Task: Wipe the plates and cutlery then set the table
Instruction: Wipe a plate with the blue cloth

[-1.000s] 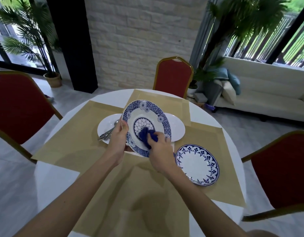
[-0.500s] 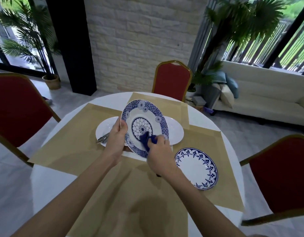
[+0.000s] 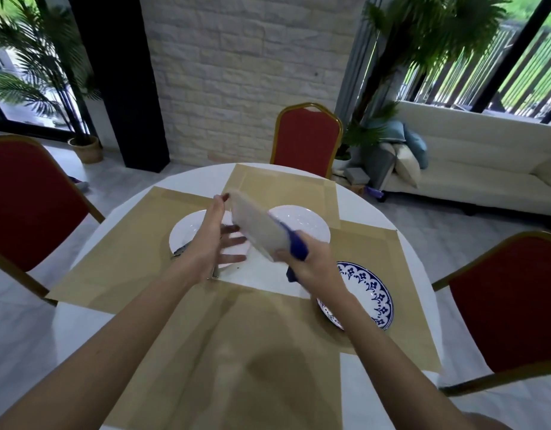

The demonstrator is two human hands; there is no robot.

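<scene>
plate (image 3: 255, 228): tilted in mid-air between both hands, pale underside to camera, motion-blurred.
right hand (image 3: 311, 262): fingers curled on the plate's near rim, blue cloth (image 3: 297, 248) pinched against it.
left hand (image 3: 215, 240): fingers splayed, holding nothing; thumb by the far rim, contact unclear.
handling: likely glazed ceramic, so stiff, slick and breakable. One-hand rim hold looks marginal; left hand should take the opposite rim.

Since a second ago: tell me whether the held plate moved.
Yes: the plate flipped, white back now facing the camera, still over the white dishes.
</scene>
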